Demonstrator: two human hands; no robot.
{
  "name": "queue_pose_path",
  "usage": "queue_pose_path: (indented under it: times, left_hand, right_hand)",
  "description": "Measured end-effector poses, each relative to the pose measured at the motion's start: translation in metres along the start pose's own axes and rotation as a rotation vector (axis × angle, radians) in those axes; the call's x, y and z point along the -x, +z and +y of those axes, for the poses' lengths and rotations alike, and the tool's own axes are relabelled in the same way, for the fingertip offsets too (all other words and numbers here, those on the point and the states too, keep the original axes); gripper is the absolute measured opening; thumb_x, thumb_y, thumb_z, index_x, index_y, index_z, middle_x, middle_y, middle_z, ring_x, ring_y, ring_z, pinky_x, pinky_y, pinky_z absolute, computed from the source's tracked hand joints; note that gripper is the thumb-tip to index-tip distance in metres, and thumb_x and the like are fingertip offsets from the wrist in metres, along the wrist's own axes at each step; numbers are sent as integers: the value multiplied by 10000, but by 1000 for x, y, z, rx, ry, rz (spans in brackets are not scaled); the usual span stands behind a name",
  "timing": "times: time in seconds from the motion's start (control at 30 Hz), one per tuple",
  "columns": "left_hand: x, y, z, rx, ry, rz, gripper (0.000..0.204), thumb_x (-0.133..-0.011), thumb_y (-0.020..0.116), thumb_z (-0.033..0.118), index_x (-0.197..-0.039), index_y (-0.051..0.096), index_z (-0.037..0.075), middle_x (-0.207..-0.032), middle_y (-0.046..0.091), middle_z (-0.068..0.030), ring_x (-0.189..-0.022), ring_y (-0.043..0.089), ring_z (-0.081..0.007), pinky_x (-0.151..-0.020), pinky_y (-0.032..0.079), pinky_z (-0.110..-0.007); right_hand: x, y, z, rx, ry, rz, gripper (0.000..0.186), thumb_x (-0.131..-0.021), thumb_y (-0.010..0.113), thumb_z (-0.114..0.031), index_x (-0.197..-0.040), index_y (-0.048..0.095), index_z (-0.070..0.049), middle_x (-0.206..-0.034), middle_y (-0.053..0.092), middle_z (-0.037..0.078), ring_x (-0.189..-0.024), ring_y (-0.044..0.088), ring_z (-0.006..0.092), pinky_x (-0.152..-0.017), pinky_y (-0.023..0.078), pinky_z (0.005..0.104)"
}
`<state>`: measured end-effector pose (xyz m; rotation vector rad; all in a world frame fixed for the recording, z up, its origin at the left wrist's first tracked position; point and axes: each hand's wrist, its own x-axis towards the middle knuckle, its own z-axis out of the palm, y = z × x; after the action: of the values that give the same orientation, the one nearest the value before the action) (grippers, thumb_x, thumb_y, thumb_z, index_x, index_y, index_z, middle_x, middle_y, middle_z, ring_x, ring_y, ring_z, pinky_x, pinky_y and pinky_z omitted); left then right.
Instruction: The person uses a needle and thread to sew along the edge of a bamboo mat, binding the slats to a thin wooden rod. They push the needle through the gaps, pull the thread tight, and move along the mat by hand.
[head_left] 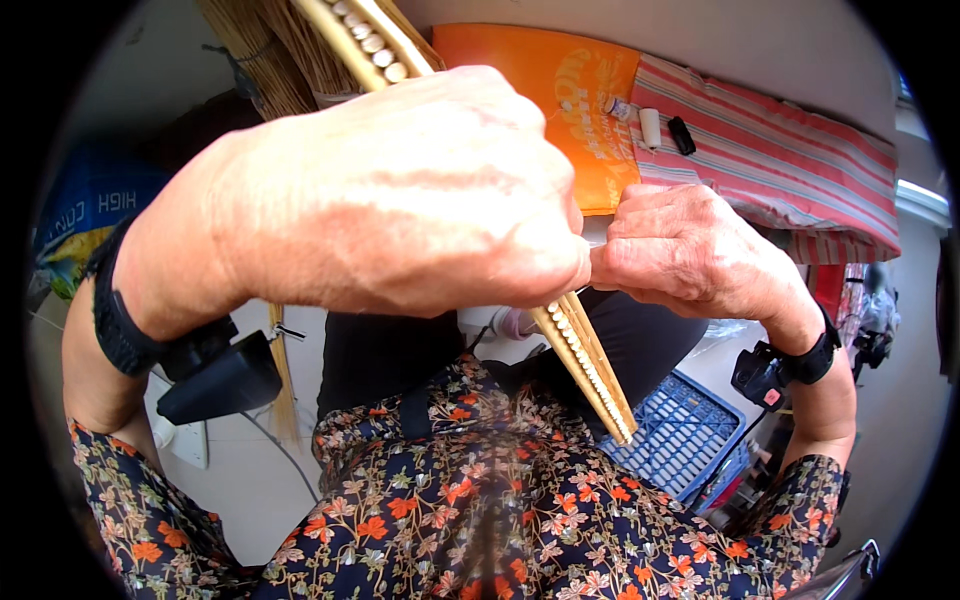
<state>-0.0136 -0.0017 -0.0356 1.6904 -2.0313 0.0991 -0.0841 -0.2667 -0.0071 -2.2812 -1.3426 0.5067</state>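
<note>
My left hand [400,200] is closed around a long, pale bamboo-like piece [590,370]. Two slim rails with a row of small round pale ends between them make up this piece. It slants from the upper left, past my fist, down to above my lap. Close against the left hand's finger side, my right hand [690,240] has its fingers curled in a pinch. Whatever lies between those fingertips is hidden. Below the hands, a lilac and white spool-like object [515,322] shows partly at my lap.
Bundles of straw stalks [260,60] stand at the far left. Ahead lie an orange bag [560,110] and a striped cloth [760,130], with a white spool [650,128] and a small black object [682,135]. A blue crate [690,420] sits low at right.
</note>
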Motion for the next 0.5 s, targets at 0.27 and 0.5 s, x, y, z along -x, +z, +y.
queue_pose_path:
  times: [0.27, 0.5]
  left_hand:
    - [-5, -11, 4, 34, -40, -37, 183, -824, 774, 142, -969, 677, 87, -680, 563, -16, -615, 665, -223, -501, 514, -373]
    - [-1, -21, 5, 73, -124, -155, 298, -822, 819, 158, -1090, 717, 75, -751, 662, -25, -628, 687, -236, -501, 525, -370]
  right_hand:
    - [6, 3, 0, -109, 24, 120, 188, -824, 730, -29, -982, 628, -43, -817, 616, 121, -807, 662, 370, -696, 552, 459]
    - [3, 24, -15, -185, 81, 268, 169, -919, 723, -101, -1050, 622, -67, -846, 636, 110, -760, 677, 368, -645, 561, 458]
